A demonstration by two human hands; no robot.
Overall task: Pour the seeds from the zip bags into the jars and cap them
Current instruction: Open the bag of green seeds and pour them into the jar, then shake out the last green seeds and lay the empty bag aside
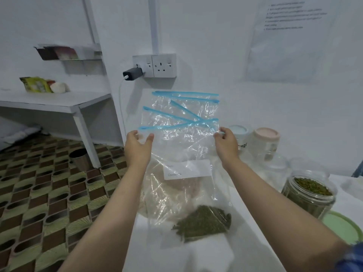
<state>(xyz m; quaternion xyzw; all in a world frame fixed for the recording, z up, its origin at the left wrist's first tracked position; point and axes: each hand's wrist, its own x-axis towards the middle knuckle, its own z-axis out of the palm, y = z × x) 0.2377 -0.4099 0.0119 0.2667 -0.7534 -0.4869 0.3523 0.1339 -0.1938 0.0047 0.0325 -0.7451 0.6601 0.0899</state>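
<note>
While both hands hold up an empty zip bag at twelve o'clock over the desk, the left hand pinches its left edge and the right hand its right edge, each grip closed on thin film. Limp, slippery and nearly weightless, it is best taken by the stiffer blue zip strip. A bag of green seeds lies at six o'clock; an uncapped, seed-filled jar stands at three o'clock.

Glossy crinkled clear plastic bag
</note>
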